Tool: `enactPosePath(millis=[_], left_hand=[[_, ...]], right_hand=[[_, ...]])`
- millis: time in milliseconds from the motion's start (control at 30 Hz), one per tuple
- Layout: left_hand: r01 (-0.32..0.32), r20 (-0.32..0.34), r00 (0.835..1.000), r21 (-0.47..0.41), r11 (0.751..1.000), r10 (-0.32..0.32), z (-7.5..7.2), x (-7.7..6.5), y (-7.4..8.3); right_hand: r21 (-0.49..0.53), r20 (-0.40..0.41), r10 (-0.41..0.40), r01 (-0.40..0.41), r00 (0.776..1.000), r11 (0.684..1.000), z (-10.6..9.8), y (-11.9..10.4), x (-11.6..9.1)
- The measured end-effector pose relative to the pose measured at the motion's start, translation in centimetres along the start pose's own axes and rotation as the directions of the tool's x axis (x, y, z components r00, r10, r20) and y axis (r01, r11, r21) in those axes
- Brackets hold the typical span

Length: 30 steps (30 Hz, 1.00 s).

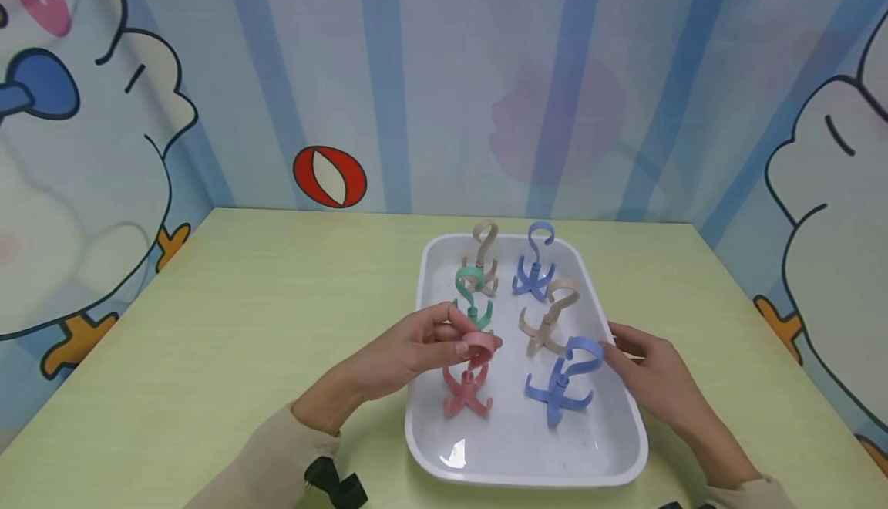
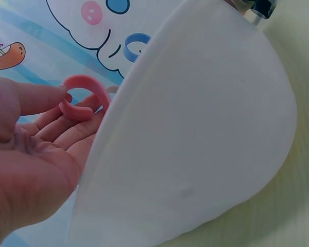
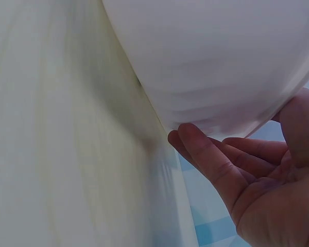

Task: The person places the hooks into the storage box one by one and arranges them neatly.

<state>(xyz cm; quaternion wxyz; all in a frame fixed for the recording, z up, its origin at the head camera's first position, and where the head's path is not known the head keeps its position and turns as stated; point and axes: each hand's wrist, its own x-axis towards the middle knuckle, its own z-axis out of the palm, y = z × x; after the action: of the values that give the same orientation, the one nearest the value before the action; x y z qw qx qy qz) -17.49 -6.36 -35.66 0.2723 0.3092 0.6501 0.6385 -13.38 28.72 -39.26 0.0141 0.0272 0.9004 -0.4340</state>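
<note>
A white tray carries several four-pronged hanging hooks. My left hand reaches over its left rim and pinches the curved top of the pink hook between thumb and fingers. In the left wrist view, the pink curve lies by the thumb tip, the lower prongs hidden behind the tray wall. At the right rim, my right hand holds the tray, thumb at the edge and fingers against the outer wall. Close to that thumb stands a blue hook; a green hook is just beyond the left hand.
Farther back in the tray are a beige hook, another beige hook and a second blue hook. The tray rests on a pale green table, with a printed cartoon backdrop behind it.
</note>
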Motion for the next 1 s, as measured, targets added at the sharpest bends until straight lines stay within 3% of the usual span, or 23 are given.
enactPosePath(millis=[400, 600, 1000], left_hand=[[0.005, 0.013, 1.0, 0.099, 0.995, -0.007, -0.4, -0.1, 0.3], [0.008, 0.033, 0.999, 0.107, 0.994, -0.012, -0.7, -0.1, 0.4], [0.045, -0.051, 0.998, 0.154, 0.987, -0.038, -1.7, -1.0, 1.4]], right_hand=[[-0.004, -0.008, -0.009, 0.009, 1.0, 1.0, 0.0, -0.1, 0.0], [-0.006, -0.01, -0.005, 0.005, 1.0, 1.0, 0.0, -0.1, 0.1], [-0.01, 0.006, -0.027, 0.027, 1.0, 1.0, 0.3, -0.2, 0.8]])
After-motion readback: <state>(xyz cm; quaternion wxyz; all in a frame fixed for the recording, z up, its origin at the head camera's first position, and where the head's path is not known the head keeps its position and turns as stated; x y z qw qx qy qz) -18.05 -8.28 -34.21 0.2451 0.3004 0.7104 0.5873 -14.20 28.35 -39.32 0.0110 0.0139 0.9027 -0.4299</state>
